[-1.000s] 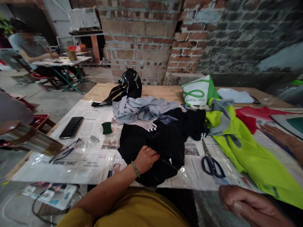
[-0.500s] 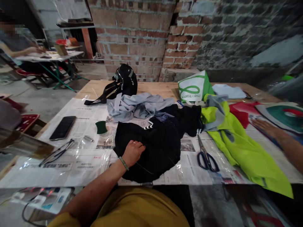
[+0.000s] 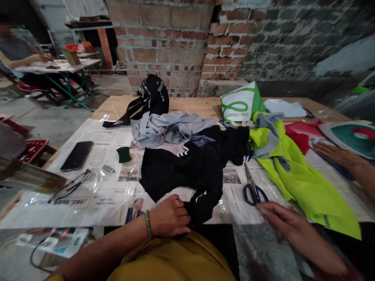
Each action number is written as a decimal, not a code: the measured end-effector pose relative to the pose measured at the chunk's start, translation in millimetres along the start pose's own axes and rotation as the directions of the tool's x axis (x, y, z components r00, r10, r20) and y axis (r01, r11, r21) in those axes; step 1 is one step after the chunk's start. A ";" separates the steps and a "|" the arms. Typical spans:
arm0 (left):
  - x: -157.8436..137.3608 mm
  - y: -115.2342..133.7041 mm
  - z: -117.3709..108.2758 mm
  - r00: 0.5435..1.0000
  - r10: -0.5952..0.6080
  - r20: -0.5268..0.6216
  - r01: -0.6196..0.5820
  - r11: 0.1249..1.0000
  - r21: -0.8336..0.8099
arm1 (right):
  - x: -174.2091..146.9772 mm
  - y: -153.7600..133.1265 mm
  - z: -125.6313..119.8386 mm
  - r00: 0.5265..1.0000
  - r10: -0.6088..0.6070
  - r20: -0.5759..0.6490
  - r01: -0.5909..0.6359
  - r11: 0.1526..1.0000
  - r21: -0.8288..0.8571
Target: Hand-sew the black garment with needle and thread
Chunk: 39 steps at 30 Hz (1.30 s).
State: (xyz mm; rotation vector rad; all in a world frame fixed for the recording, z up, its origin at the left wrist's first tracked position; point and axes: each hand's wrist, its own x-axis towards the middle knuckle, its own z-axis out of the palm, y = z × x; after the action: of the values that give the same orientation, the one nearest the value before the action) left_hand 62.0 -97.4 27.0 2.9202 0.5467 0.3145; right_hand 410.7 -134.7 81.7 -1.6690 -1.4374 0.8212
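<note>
At the table's front edge, my left hand (image 3: 170, 216), wearing a green bead bracelet and a ring, has its fingers curled over the near edge of a black garment (image 3: 178, 169) with white stripes. The garment is bunched up, and part of it lies under my fingers. My right hand (image 3: 285, 222) is at the front edge on the right, thumb and fingers drawn together. Its fingertips overlap the dark-blue handles of the scissors (image 3: 251, 191) in view; whether they touch cannot be told. Anything between those fingers is hidden.
Newspaper under clear plastic covers the table. Grey cloth (image 3: 172, 127), a black bag (image 3: 155, 93) and a yellow-green garment (image 3: 288, 166) lie around. A phone (image 3: 77, 156), glasses (image 3: 72, 187) and a bottle (image 3: 35, 177) are left. Another person's hand (image 3: 336, 156) rests near an ironing-shaped green-and-red item (image 3: 351, 134).
My left hand has moved toward me, pulling the garment's near part into folds and baring newspaper. My right hand has come into view by the scissors, which stay in place.
</note>
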 end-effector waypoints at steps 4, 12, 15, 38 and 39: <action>-20.9 -9.9 -4.8 0.973 -0.230 -0.032 0.231 0.972 0.037 | 30.0 -31.0 83.7 0.984 -0.148 -0.096 0.157 0.983 0.097; -47.6 -30.2 -8.9 0.844 -0.536 0.020 0.526 0.834 0.170 | 58.4 -22.7 213.7 0.995 -0.086 0.058 0.058 0.925 0.375; -53.3 -55.1 -26.6 0.702 -0.709 -0.068 0.697 0.664 0.270 | 66.2 -36.8 212.5 0.988 -0.143 0.056 0.109 0.911 0.398; 103.9 -94.9 -30.5 0.571 -0.788 -0.229 0.807 0.590 -0.018 | 58.5 -1.6 190.8 0.999 -0.037 -0.025 0.044 0.912 0.407; 105.6 -100.3 -34.6 0.559 -0.806 -0.194 0.808 0.582 -0.088 | 59.0 -0.6 191.6 0.999 -0.035 -0.027 0.043 0.909 0.413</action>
State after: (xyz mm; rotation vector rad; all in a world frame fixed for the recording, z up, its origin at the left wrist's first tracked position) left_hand 116.2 38.1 60.2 2.2772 1.8288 0.4782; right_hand 255.4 -49.4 -12.0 -1.3156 -1.1771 1.0051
